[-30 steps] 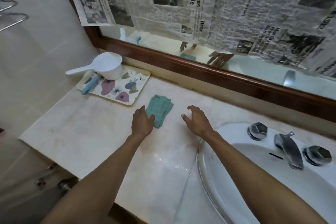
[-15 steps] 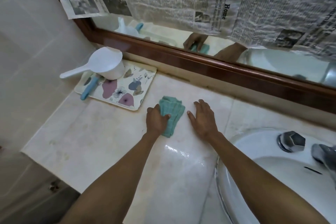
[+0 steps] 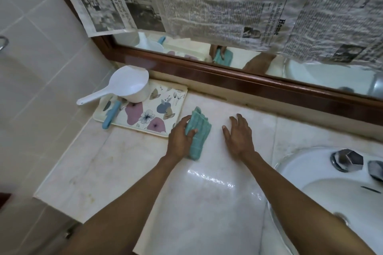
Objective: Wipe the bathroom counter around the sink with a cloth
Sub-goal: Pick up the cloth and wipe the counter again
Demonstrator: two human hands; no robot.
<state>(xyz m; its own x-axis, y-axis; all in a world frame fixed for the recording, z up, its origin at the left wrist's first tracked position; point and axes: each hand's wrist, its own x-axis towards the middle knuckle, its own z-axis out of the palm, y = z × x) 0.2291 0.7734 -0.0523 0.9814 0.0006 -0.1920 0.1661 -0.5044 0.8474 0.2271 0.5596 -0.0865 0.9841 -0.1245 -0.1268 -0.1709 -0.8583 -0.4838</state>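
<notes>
Cloth (image 3: 198, 134) gripped by left hand (image 3: 180, 137); right hand (image 3: 238, 136) flat, spread; tray (image 3: 178, 97) holds scoop (image 3: 130, 87).

A home bathroom is showing here: a white sink (image 3: 323, 190) with chrome tap handles (image 3: 347, 160) is sitting in a marble table (image 3: 124, 163), tiled walls (image 3: 41, 51) are rising beside a wood-framed mirror (image 3: 238, 80) covered in newspaper (image 3: 228, 6).
</notes>
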